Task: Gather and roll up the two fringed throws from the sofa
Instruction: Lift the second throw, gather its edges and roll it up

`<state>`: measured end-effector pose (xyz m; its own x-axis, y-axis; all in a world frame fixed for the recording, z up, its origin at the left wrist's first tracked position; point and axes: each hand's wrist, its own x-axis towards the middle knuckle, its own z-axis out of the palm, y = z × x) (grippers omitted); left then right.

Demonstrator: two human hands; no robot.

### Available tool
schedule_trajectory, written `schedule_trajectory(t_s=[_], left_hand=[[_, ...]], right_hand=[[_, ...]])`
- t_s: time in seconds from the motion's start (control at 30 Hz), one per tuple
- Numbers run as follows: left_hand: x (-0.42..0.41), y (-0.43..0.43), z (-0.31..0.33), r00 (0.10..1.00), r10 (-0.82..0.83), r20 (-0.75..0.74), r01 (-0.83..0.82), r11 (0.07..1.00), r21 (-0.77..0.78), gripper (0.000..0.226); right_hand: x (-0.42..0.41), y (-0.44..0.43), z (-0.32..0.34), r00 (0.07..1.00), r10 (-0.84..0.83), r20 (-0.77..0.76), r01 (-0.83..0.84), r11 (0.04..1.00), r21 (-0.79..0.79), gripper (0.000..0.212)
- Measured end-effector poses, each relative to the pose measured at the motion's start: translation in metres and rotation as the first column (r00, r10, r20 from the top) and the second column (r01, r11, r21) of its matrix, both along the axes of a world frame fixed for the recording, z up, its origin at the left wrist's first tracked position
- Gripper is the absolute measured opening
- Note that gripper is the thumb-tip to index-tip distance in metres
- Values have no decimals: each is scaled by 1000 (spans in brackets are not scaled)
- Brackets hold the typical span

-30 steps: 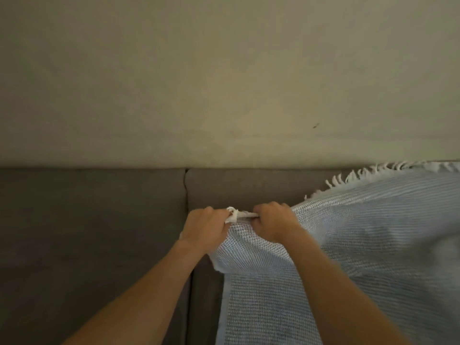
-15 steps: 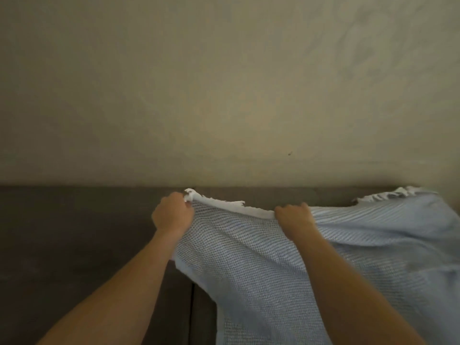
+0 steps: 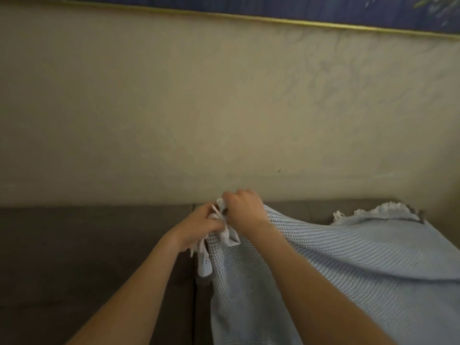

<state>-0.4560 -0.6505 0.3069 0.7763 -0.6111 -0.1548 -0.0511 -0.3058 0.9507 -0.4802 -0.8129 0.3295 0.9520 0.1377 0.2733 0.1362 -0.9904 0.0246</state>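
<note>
A pale blue knitted throw (image 3: 348, 270) with a white fringe hangs over the back of the dark grey sofa (image 3: 87, 257), on its right half. My left hand (image 3: 199, 226) and my right hand (image 3: 242, 207) are close together at the throw's upper left corner. Both grip the bunched white edge, which is lifted to the top of the backrest. A fold of the corner dangles below my left hand. Fringe shows at the far right on the backrest top. Only one throw is in sight.
A beige wall (image 3: 224, 108) rises straight behind the sofa. A blue picture with a gold frame edge (image 3: 249, 18) hangs along the top of the view. The seam between two back cushions (image 3: 193, 307) runs down just left of the throw.
My hands were spread apart along the throw's top edge; now they have come together, bunching that edge. The view has tilted up, showing the picture frame.
</note>
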Motion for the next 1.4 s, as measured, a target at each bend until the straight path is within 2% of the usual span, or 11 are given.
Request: schedule_trajectory(t_s=[0.17, 0.27, 0.43, 0.7, 0.8, 0.93, 1.0, 1.07, 1.13, 1.27, 1.4], left_hand=[[-4, 17, 11, 982, 129, 141, -131, 991, 6, 18], [4, 28, 12, 952, 183, 245, -192, 981, 14, 27], [17, 40, 12, 913, 277, 299, -292, 956, 6, 23], [37, 49, 16, 717, 569, 403, -609, 792, -33, 28], [45, 55, 20, 596, 724, 346, -759, 649, -50, 23], [71, 85, 25, 320, 943, 93, -937, 329, -115, 38], [80, 102, 24, 266, 962, 55, -956, 271, -110, 38], [82, 105, 23, 350, 932, 92, -931, 357, -78, 34], [75, 97, 22, 472, 868, 154, -876, 482, -35, 36], [63, 78, 9, 703, 650, 289, -698, 708, 106, 38], [47, 69, -3, 857, 465, 222, -494, 864, 97, 18]], right_hand=[[-2, 29, 18, 996, -73, 53, 58, 968, 243, 19], [0, 27, 15, 995, -87, 46, 60, 910, 411, 15], [1, 1, 5, 955, 119, -271, 74, 790, 608, 16], [1, -20, -8, 834, -6, -552, 192, 940, 281, 24], [1, -25, -19, 745, -202, -636, 308, 950, 59, 57], [-13, -45, -36, 567, -382, -729, 389, 905, -171, 99], [-22, -54, -47, 536, -438, -722, 401, 884, -239, 91], [-25, -55, -49, 616, -443, -651, 385, 891, -242, 55], [-19, -46, -44, 717, -410, -564, 379, 908, -178, 38], [6, -13, -25, 858, -302, -416, 319, 947, -31, 24], [30, 18, -13, 943, -166, -289, 230, 951, 204, 16]])
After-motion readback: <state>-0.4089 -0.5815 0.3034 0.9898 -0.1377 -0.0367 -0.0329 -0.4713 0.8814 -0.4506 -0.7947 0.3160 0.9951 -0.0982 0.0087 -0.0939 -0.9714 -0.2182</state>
